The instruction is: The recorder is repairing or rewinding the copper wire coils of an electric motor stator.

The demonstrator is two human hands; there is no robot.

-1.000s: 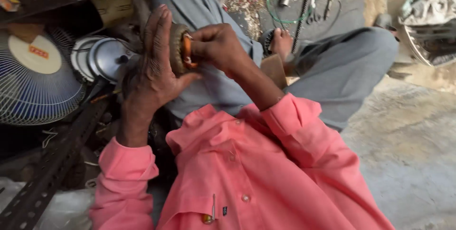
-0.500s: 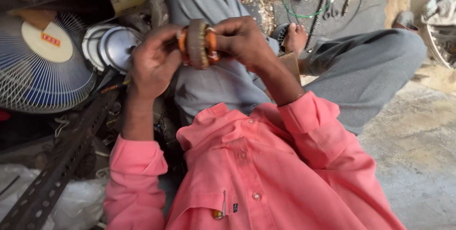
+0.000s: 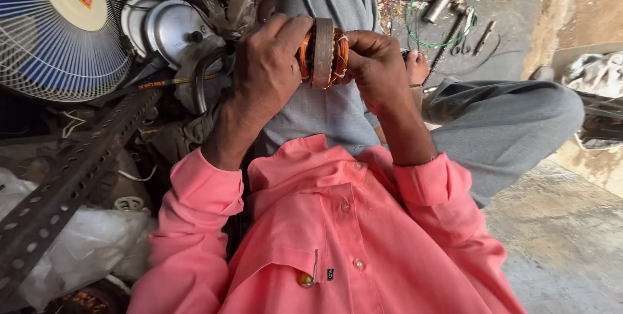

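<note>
Both hands grip one stator (image 3: pixel 322 52), a rusty steel ring with orange copper windings bulging from either face, held edge-on above the lap. The left hand (image 3: pixel 269 71) is curled shut against its left face, fingers hooked over the top. The right hand (image 3: pixel 376 67) is closed on the right face, thumb and fingertips pinching the windings. The far side of the stator is hidden by the fingers.

Below them, two pink sleeves run back to a pink shirt (image 3: pixel 337 236) whose chest pocket holds one pen (image 3: pixel 314 268). Beyond the hands are the grey trousers (image 3: pixel 506 126) of the seated person, with one bare foot (image 3: pixel 415 67) half hidden behind the right hand.

To the left, one fan (image 3: pixel 58 28) with a blue-and-white grille is cut off by the frame's top and left edges. Just right of it lie two round metal covers (image 3: pixel 165 25), overlapping. One perforated steel angle bar (image 3: pixel 71 178) runs from there to the near left corner, over crumpled clear plastic (image 3: pixel 84 249).

On the far floor (image 3: pixel 564 242) to the right lies one loop of green wire (image 3: pixel 441 12), with a few small metal tools around it, too small to identify. At the right edge a wire guard with cloth (image 3: pixel 597 74) is cut off.
</note>
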